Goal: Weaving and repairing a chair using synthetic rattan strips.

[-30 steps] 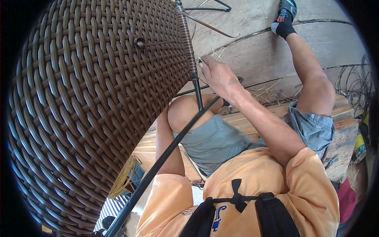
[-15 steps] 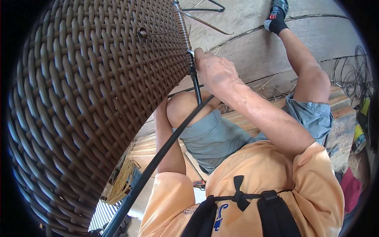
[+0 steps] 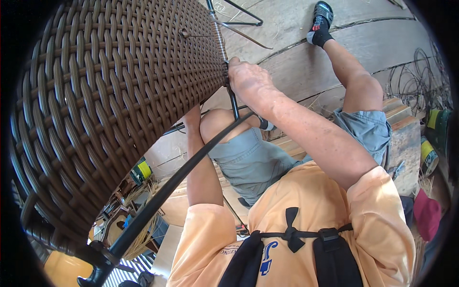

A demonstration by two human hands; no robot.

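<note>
A brown woven wicker seat or back fills the left side, its edge wrapped in strand around a black frame. At that wrapped edge, my right hand is closed, fingertips against the rim; what it pinches is hidden. A loose brown strand sticks out from the edge above it. My left hand reaches up behind the woven piece, its fingers out of sight. Below, a curved black tube of the frame crosses in front of my left forearm, joined by a shorter black bar under my right hand.
Thin black metal legs stand at the top. Coiled dark strands lie at the far right, near a worn wooden board and a magenta cloth. Pale straw-like fibres and a green-yellow can are at lower left.
The view has shifted, bringing more of the frame's lower left end into sight. My right hand stays at the edge; the shiny metal tip seen by its fingers before is now hidden.
</note>
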